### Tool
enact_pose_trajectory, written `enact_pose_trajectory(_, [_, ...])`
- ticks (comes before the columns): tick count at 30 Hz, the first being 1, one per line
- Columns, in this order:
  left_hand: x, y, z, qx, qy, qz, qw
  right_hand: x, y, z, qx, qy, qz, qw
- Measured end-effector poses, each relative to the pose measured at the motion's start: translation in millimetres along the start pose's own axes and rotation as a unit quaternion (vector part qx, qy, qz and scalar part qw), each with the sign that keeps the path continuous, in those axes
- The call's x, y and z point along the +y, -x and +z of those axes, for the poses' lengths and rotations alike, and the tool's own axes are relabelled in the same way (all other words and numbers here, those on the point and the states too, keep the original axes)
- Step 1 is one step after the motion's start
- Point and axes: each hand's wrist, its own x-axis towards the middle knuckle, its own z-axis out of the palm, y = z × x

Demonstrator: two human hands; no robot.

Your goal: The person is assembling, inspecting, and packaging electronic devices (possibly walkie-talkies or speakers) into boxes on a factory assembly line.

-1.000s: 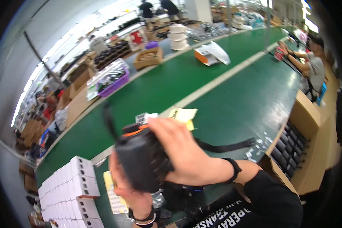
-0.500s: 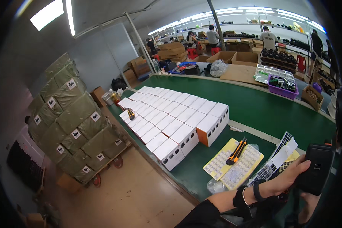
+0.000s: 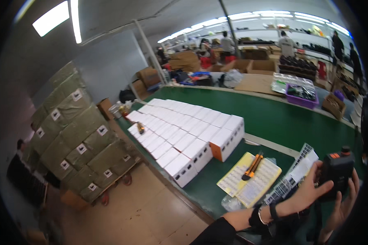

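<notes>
Near the right edge, my left hand (image 3: 304, 196) grips a black box-shaped handheld device (image 3: 336, 173) by its left side, the thumb across its front. Orange buttons and a dark knob show on the device's top end. My right hand (image 3: 347, 200) closes on its lower right side. Left of my hands lie sheets of small stickers (image 3: 262, 183) on yellow backing, with an orange-and-black utility knife (image 3: 252, 166) on them. Black-and-white label strips (image 3: 288, 184) lie between the sheets and my left hand.
White boxes (image 3: 184, 126) stand in rows on the green table (image 3: 274, 110), with a second utility knife (image 3: 140, 128) on top. Beyond are a purple basket (image 3: 301, 101) of parts and open cartons. Wrapped bales (image 3: 84, 134) are stacked at left; several people work in the background.
The device has tilted and shifted slightly left, so its orange buttons now show. My right hand has risen along its right side. My left fingers have shifted on it. A person appears behind the bales.
</notes>
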Motion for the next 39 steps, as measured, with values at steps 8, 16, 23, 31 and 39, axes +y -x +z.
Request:
enact_pose_trajectory(8, [44.1, 10.3, -22.4, 0.093, -0.059, 0.012, 0.994, -37.1, -42.4, 34.7, 0.058, -0.095, -0.025, 0.993])
enact_pose_trajectory(16, [7.5, -0.9, -5.0, 0.088, -0.158, 0.081, 0.980, -18.3, -29.3, 27.9, 0.118, -0.084, -0.010, 0.989])
enact_pose_trajectory(23, [9.7, 15.6, -32.3, 0.154, -0.295, 0.079, 0.940, -14.9, -29.1, 46.4, 0.163, -0.149, -0.118, 0.968])
enact_pose_trajectory(31, [7.9, 1.3, -43.9, 0.139, -0.344, 0.143, 0.918, -27.0, -27.4, 41.9, 0.194, -0.176, -0.078, 0.962])
enact_pose_trajectory(39, [-0.2, -5.6, -69.3, 0.164, -0.397, 0.194, 0.882, -21.9, -31.2, 39.2, 0.182, -0.200, -0.062, 0.961])
